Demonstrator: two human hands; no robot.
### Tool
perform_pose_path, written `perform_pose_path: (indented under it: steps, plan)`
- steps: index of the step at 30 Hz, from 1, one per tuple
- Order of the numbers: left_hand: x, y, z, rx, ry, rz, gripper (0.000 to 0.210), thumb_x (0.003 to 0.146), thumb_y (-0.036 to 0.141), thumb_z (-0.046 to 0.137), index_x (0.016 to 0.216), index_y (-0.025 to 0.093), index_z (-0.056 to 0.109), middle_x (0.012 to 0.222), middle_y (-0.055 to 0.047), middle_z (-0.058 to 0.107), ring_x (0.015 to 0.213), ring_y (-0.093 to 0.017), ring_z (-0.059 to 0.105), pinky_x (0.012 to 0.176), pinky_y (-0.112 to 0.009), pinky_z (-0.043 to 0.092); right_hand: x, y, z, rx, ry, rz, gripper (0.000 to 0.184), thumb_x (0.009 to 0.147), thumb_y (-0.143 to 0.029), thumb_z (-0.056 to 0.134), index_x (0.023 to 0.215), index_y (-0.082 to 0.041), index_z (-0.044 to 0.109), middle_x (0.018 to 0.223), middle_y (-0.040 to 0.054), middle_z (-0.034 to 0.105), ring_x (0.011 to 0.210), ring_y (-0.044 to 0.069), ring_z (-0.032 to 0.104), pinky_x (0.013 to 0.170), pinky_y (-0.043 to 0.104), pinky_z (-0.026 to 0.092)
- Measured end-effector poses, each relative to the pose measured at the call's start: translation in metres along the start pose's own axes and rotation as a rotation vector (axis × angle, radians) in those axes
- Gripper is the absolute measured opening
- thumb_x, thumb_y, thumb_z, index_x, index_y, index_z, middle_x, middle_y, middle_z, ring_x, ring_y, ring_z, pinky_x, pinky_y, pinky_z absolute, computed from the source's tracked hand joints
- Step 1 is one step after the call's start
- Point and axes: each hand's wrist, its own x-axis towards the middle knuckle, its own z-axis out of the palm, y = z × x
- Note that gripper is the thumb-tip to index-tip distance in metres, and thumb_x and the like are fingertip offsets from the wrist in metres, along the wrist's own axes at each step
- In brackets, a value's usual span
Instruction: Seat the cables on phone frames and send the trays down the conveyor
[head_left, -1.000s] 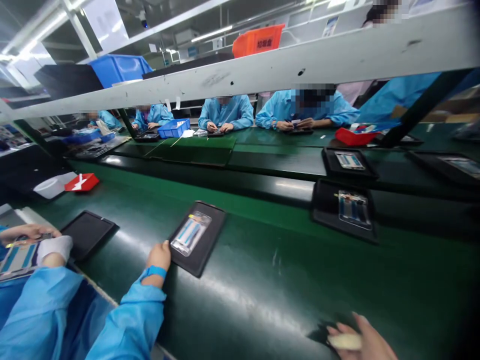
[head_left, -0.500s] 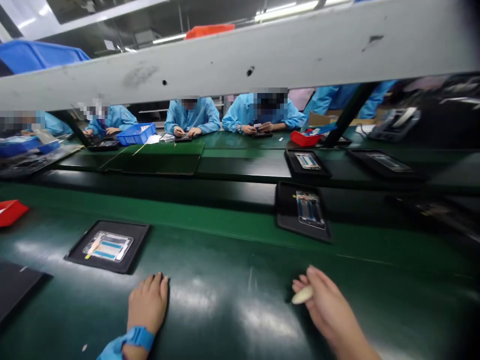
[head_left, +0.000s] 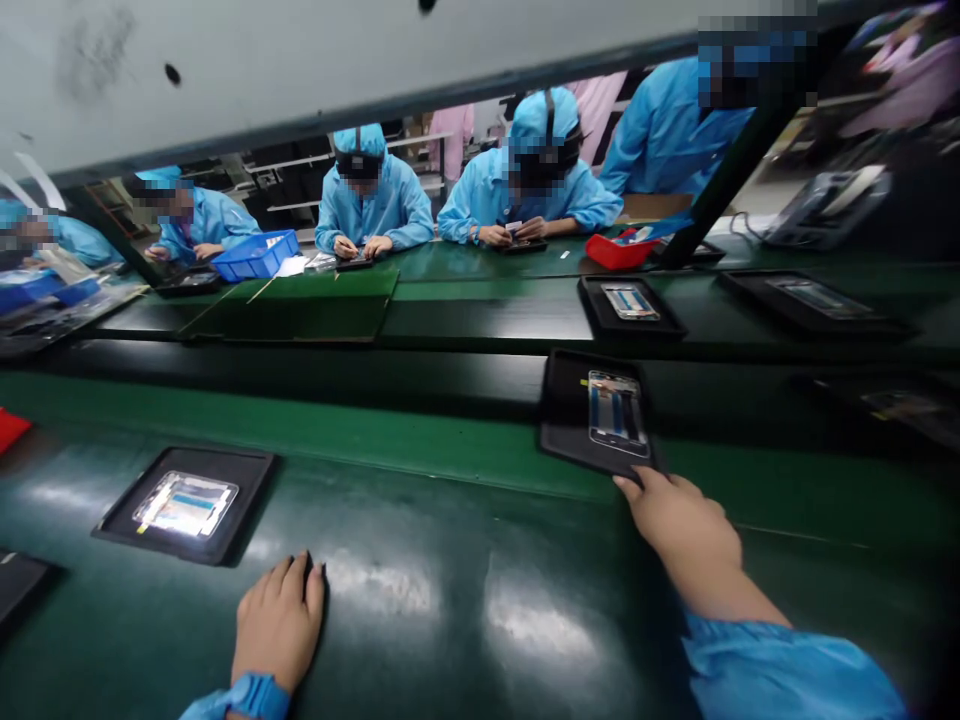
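Right grip on black tray corner, yellow tab inside

My right hand grips the near corner of a black tray; this tray carries a blue-striped electronic panel. My left hand lies palm down on the green table. Beyond it, to the left, a second tray carries a similar panel, shining brightly. Opposite, my head view shows co-workers in blue, and a blue bin between two of them.

Blue bin just beside white paper.
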Motion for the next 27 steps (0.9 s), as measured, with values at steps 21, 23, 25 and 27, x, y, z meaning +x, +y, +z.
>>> perform_pose_path:
  steps: [21,23,25,27]
  plan:
    - [-0.102,0.043,-0.015,-0.446,-0.24,0.26,0.051,0.077,0.041,0.041,0.119,0.014,0.05,0.121,-0.007,0.053,0.12,-0.03,0.036,0.095,-0.042,0.036,-0.259,-0.035,0.015,0.201,-0.219,-0.758,0.038,0.08,-0.039,0.042,0.113,-0.029,0.056,0.103,0.0072,0.064,0.091,0.026,0.059,0.08,0.037,0.045]
    - [-0.113,0.043,-0.017,-0.478,-0.294,0.279,0.05,0.078,0.039,0.041,0.121,0.014,0.048,0.124,-0.007,0.05,0.123,-0.03,0.032,0.098,-0.043,0.034,-0.249,-0.025,0.011,0.099,-0.153,-0.658,0.046,0.078,-0.04,0.046,0.12,-0.021,0.051,0.117,0.0138,0.055,0.098,0.031,0.054,0.082,0.041,0.043]
    - [-0.115,0.041,-0.02,-0.501,-0.305,0.294,0.046,0.08,0.034,0.038,0.121,0.014,0.049,0.124,-0.007,0.05,0.123,-0.03,0.031,0.099,-0.044,0.032,-0.242,-0.017,0.009,0.004,-0.199,-0.623,0.058,0.073,-0.046,0.053,0.123,-0.019,0.048,0.125,0.0174,0.046,0.101,0.034,0.051,0.081,0.042,0.042]
    - [-0.113,0.039,-0.023,-0.508,-0.283,0.299,0.044,0.081,0.03,0.036,0.12,0.014,0.049,0.123,-0.007,0.05,0.122,-0.029,0.033,0.099,-0.045,0.032,-0.241,-0.013,0.009,-0.059,-0.27,-0.628,0.068,0.066,-0.051,0.06,0.125,-0.019,0.045,0.129,0.0192,0.041,0.104,0.036,0.049,0.08,0.043,0.043]
